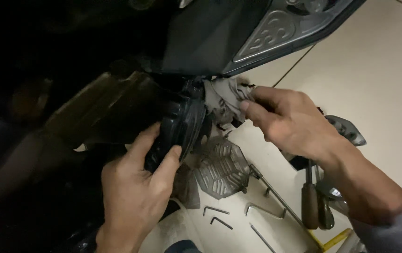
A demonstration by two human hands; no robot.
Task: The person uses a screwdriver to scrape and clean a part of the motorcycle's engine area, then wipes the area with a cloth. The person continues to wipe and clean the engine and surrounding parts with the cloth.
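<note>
Left hand (135, 187) wraps tight around the black cover (175, 129) under the scooter panel (238, 28), thumb on its rim. Right hand (288, 122) pinches a grey rag (222, 98) against the cover's top edge. On the tiled floor (374, 84) just below: a grille (222, 166), hex keys (219, 218), screwdrivers (316, 201).

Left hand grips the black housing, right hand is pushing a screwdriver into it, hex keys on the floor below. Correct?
Not quite. In the head view the right hand presses a grey rag, not a screwdriver, against the black housing. The left hand does grip the housing, and hex keys lie on the floor.
</note>
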